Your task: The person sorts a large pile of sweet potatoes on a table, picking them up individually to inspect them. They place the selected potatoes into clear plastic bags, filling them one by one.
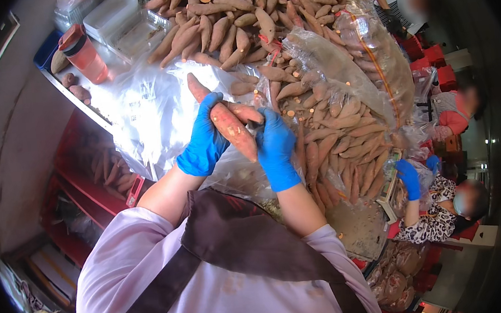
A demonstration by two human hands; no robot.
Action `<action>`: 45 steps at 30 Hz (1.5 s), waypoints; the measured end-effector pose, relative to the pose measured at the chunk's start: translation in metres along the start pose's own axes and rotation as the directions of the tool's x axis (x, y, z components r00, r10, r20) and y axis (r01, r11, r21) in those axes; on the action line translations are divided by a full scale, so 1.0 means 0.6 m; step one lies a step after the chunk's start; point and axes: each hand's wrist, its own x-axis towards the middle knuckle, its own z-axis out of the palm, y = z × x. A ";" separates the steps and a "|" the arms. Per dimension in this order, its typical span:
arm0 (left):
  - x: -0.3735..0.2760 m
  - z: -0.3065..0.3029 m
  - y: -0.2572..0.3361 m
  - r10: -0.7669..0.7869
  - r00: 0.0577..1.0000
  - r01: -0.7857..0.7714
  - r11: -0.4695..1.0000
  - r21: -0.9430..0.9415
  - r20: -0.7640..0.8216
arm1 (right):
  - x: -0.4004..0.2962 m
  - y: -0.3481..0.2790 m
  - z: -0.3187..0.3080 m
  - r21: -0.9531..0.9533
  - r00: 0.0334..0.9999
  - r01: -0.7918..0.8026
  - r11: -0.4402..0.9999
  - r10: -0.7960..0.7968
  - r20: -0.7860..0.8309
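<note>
Both of my hands wear blue gloves and are raised in front of my chest. My left hand [207, 136] grips a long reddish sweet potato [232, 126], which slants from upper left to lower right. A second, shorter sweet potato [242, 112] crosses behind it, and the fingers of my right hand [275, 138] close around its right end. Whether my left hand also touches this second one is hidden. Beneath my hands lies a clear plastic bag [151, 116] with printing, spread over the table. A large heap of sweet potatoes [220, 28] rises beyond.
Clear plastic tubs [112, 13] and a red-lidded bottle [87, 57] stand at upper left. A red crate [86, 190] with sweet potatoes sits lower left. A filled clear sack [376, 54] lies right. A co-worker's gloved hand [408, 179] is beside a scale [389, 193].
</note>
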 end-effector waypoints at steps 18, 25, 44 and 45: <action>-0.268 -0.148 0.273 0.407 0.913 -0.393 0.874 0.285 0.011 | -0.036 0.156 -0.101 0.656 0.864 -0.431 0.619 0.493 0.102; -0.421 -0.556 0.405 0.727 0.264 -0.604 0.637 0.479 -0.634 | -0.009 0.143 -0.110 0.532 0.816 -0.551 0.643 0.547 0.185; -0.247 -0.235 0.346 0.907 0.415 -0.319 0.223 0.921 -0.076 | -0.090 0.252 -0.110 0.602 0.817 -0.526 0.601 0.554 0.160; -0.224 -0.179 0.314 0.873 0.484 -0.345 0.245 0.906 -0.052 | -0.093 0.252 -0.110 0.612 0.827 -0.503 0.610 0.544 0.138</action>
